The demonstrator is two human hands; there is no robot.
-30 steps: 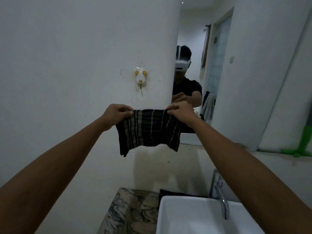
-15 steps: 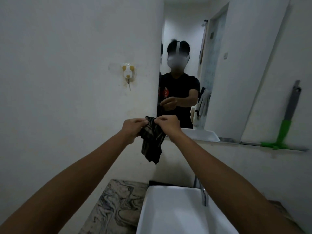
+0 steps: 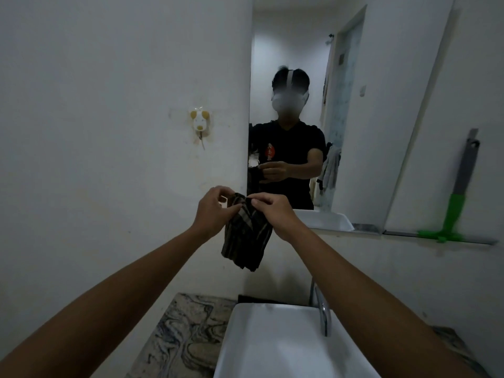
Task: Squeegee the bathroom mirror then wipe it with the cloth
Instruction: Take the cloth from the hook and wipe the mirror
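Note:
A dark striped cloth (image 3: 246, 241) hangs folded between both hands, in front of the mirror's lower left corner. My left hand (image 3: 214, 211) pinches its top left edge. My right hand (image 3: 272, 211) grips the top right, the two hands close together. The mirror (image 3: 381, 105) fills the upper right of the wall and reflects a person holding the cloth. A squeegee (image 3: 455, 211) with a grey handle and green head leans upright on the narrow ledge at the mirror's lower right, apart from both hands.
A white basin (image 3: 272, 347) sits below the hands with a chrome tap (image 3: 323, 312) at its back. A marbled counter (image 3: 182, 334) lies left of the basin. A small animal-shaped wall hook (image 3: 200, 122) is stuck on the white wall left of the mirror.
The hands have come together, so the cloth went from spread wide to folded and bunched. The view has swung right, bringing more mirror and the squeegee into sight.

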